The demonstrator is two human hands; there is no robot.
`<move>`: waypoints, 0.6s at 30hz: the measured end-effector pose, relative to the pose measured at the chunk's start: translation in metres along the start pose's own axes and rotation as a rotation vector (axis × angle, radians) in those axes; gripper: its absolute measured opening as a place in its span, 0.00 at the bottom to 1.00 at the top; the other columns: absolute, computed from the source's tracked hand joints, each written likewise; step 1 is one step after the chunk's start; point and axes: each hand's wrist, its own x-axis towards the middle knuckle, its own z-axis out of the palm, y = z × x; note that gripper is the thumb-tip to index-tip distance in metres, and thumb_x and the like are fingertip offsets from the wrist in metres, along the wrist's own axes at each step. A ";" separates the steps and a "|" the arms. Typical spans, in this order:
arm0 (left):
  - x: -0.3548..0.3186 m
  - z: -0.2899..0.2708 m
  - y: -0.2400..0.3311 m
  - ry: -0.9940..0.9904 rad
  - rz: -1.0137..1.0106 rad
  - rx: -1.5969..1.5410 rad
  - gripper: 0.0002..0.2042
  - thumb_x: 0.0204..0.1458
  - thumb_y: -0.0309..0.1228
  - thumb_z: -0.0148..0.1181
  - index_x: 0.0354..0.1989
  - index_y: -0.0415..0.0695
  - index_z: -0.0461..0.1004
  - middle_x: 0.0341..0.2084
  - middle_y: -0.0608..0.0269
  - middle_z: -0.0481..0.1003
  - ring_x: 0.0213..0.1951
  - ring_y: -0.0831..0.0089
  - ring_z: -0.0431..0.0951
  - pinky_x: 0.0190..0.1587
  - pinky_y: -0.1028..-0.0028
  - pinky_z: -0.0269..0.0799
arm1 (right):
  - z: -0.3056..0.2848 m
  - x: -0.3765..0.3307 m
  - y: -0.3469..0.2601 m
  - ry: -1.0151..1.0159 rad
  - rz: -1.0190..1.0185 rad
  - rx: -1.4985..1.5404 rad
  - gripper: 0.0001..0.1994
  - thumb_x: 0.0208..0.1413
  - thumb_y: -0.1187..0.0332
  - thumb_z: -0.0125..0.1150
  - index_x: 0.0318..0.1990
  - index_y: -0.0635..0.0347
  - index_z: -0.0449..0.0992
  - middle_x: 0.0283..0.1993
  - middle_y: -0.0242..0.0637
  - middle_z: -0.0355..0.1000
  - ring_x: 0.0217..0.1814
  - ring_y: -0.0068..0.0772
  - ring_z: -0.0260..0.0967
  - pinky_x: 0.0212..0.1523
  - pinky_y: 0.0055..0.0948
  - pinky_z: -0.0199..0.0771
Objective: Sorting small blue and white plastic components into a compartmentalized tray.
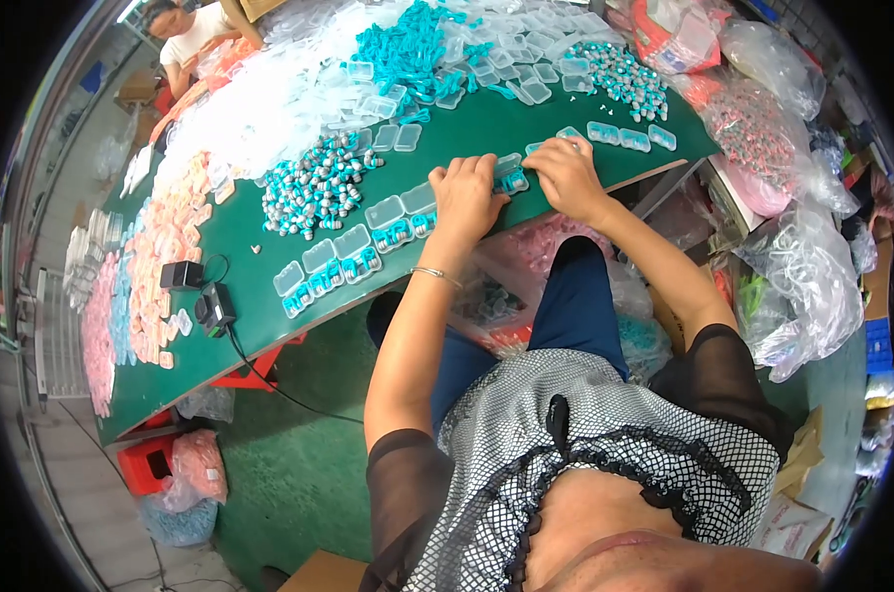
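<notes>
My left hand (465, 198) and my right hand (563, 176) meet over a small clear plastic case (511, 176) with teal pieces in it, at the near edge of the green table (260, 306). Fingers of both hands press on that case. To its left runs a row of open clear cases (353, 255), each with teal items in the near half. More clear cases (625, 136) lie in a row to the right of my right hand. A heap of teal and grey small parts (314, 185) lies beyond the row.
Piles of empty clear cases (269, 109) and teal parts (408, 44) cover the far side. A second teal and grey heap (620, 74) lies at the right. Pink packets (161, 257) line the left end beside a black device (213, 308) with a cable. Another person (186, 35) sits at the far left. Plastic bags (807, 276) crowd the right.
</notes>
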 end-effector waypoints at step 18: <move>-0.006 0.009 0.004 0.104 0.050 0.049 0.28 0.37 0.32 0.69 0.50 0.44 0.69 0.43 0.58 0.74 0.47 0.60 0.71 0.48 0.59 0.58 | 0.003 -0.019 -0.016 0.069 -0.199 -0.240 0.11 0.50 0.67 0.51 0.41 0.50 0.75 0.46 0.27 0.73 0.53 0.34 0.66 0.57 0.54 0.51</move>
